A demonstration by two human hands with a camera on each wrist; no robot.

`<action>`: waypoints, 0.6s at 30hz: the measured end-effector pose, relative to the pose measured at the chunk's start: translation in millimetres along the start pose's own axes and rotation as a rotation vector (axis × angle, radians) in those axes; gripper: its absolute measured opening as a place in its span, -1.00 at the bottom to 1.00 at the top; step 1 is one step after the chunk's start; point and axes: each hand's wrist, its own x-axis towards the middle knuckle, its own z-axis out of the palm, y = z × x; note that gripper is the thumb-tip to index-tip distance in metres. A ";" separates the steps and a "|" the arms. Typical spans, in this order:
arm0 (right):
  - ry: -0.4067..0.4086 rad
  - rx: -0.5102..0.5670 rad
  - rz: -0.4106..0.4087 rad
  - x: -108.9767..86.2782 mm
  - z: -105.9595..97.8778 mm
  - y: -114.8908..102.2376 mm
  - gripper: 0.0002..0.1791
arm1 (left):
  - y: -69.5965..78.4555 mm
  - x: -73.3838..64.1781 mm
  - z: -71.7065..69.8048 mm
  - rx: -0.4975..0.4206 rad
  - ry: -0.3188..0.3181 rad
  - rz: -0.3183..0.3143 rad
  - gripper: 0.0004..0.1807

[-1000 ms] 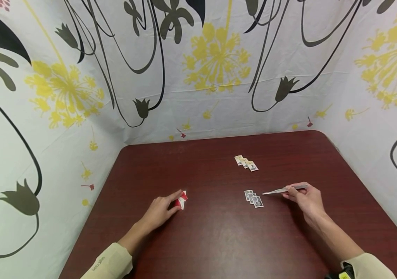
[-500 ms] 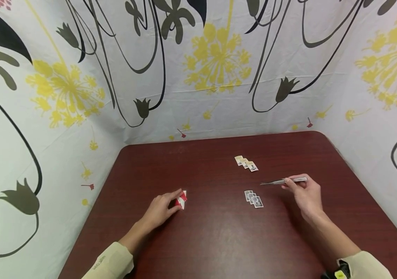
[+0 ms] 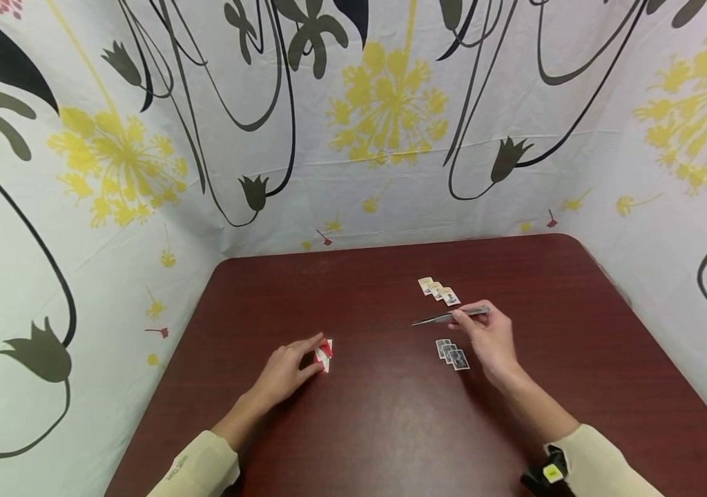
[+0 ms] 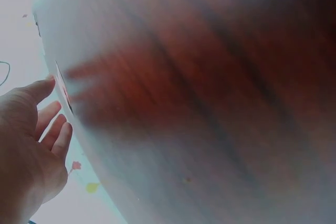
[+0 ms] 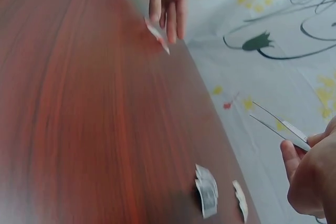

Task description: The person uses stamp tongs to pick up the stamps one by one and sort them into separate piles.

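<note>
My left hand (image 3: 282, 373) has its thumb and index finger on a few small red-and-white paper pieces (image 3: 326, 355) at the left of the table. In the left wrist view those fingers look nearly straight, and the paper pieces (image 4: 63, 90) appear edge-on. A pair of metal tweezers (image 3: 443, 317) is pinched in my right hand (image 3: 489, 342), pointing left above the table. The tweezer tips (image 5: 253, 108) stand apart with nothing between them. Below the right hand lie overlapping small grey picture cards (image 3: 451, 354); beyond it lie overlapping small yellowish cards (image 3: 438, 290).
The dark red wooden table (image 3: 378, 428) fills the lower part of the head view. A white cloth (image 3: 341, 200) with flower patterns surrounds its back and sides. A black strap with a yellow patch (image 3: 552, 473) shows at the right sleeve.
My right hand has risen away from the grey cards and swung left with the tweezers, passing between the two card groups. The left hand stays at the red-and-white pieces.
</note>
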 end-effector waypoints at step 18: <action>-0.155 0.106 0.186 -3.1 105.9 39.1 -0.89 | -6.7 -6.2 -2.4 -0.058 -0.061 -0.059 -0.23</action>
